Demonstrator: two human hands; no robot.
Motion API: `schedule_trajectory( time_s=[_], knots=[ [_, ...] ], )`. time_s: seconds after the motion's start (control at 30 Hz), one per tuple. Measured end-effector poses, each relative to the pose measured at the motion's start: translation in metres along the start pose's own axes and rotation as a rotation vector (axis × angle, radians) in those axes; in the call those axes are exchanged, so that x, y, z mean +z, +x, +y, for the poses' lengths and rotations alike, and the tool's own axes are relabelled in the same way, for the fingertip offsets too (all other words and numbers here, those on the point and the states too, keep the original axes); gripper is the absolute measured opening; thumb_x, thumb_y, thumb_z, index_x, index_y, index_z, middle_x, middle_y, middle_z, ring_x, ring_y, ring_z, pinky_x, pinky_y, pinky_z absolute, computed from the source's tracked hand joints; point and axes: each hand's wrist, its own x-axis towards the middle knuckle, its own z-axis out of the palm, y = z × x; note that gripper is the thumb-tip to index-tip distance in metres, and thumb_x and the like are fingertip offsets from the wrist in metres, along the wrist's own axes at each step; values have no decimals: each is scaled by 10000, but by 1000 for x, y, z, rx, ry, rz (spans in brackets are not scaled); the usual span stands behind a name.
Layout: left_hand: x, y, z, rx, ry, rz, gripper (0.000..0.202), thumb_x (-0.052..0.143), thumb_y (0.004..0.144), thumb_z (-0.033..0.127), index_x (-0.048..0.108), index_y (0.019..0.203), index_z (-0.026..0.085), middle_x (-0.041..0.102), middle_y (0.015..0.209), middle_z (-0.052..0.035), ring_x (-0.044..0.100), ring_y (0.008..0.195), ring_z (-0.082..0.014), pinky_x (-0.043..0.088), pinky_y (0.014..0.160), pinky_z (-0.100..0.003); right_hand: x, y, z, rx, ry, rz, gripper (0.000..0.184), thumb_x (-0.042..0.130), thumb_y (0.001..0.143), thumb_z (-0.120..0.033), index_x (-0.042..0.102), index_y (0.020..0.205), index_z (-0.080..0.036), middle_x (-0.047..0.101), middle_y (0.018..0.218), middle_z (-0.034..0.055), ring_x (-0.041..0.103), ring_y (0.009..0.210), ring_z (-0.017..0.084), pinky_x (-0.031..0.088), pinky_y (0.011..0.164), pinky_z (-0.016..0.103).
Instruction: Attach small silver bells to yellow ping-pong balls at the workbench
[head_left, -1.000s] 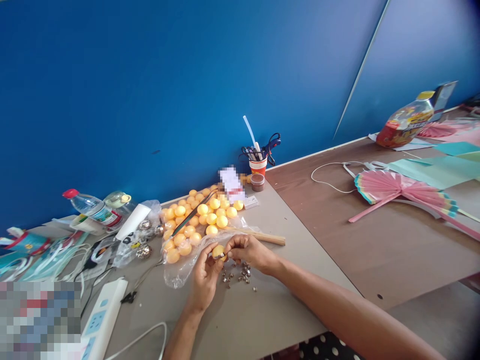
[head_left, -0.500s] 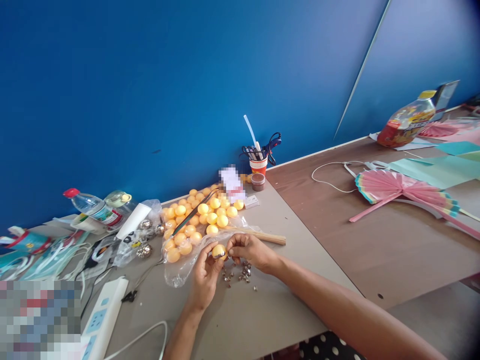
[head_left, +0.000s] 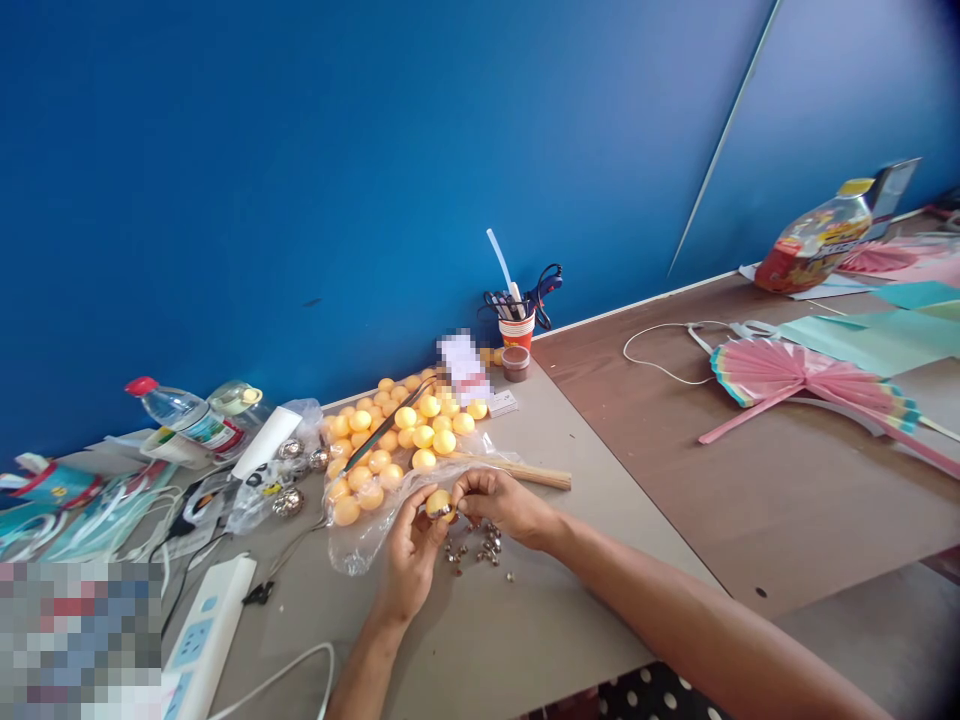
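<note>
My left hand point(head_left: 411, 560) grips an orange table tennis ball point(head_left: 438, 503) between thumb and fingers. Shiny metallic pieces show on the ball's lower front. At the ball's right side, my right hand point(head_left: 501, 507) is closed in a pinch, its fingertips against or very close to the ball. Whatever sits between those fingertips is too small to make out. Small shiny metal pieces point(head_left: 491, 545) lie scattered on the table just below the right hand. Behind both hands, a clear plastic bag point(head_left: 358, 548) lies under and around many loose orange balls point(head_left: 424, 437).
A bundle of thin wooden sticks point(head_left: 544, 475) and dark tweezers point(head_left: 382, 430) lie by the balls. Silvery balls point(head_left: 288, 501), bottles point(head_left: 187, 415) and a power strip point(head_left: 210, 620) are leftward. A paper cup point(head_left: 517, 330) stands behind; a pink fan point(head_left: 806, 375) lies right.
My right fingertips have shifted slightly left, closer against the ball. The ball has turned a little in my left hand, and more of its metallic pieces face the camera.
</note>
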Motion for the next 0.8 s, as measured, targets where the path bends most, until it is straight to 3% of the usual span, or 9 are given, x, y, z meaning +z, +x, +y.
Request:
schedule_trajectory(
  time_s=[0.4, 0.67, 0.8],
  knots=[
    [-2, 0, -4, -9, 14, -12, 422, 681, 791, 425, 615, 1139, 196, 691, 1107, -102, 662, 1002, -251, 530, 862, -360, -4, 3, 13, 67, 49, -20, 94, 649, 704, -242, 592, 722, -170, 517, 523, -54, 442, 510, 88, 301, 521, 221],
    [-3, -1, -9, 54, 117, 13, 412, 676, 795, 432, 628, 1129, 197, 692, 1092, -102, 659, 1012, -262, 520, 889, -386, 1, 2, 6, 104, -14, -7, 53, 548, 736, -146, 578, 698, -169, 548, 505, -45, 488, 497, 89, 357, 526, 204],
    [-3, -3, -12, 60, 99, -35, 400, 654, 821, 411, 607, 1158, 199, 687, 1093, -104, 666, 989, -257, 538, 849, -378, 3, 2, 11, 110, -32, 31, 51, 545, 728, -130, 564, 706, -172, 562, 513, -43, 510, 497, 95, 383, 522, 206]
  ],
)
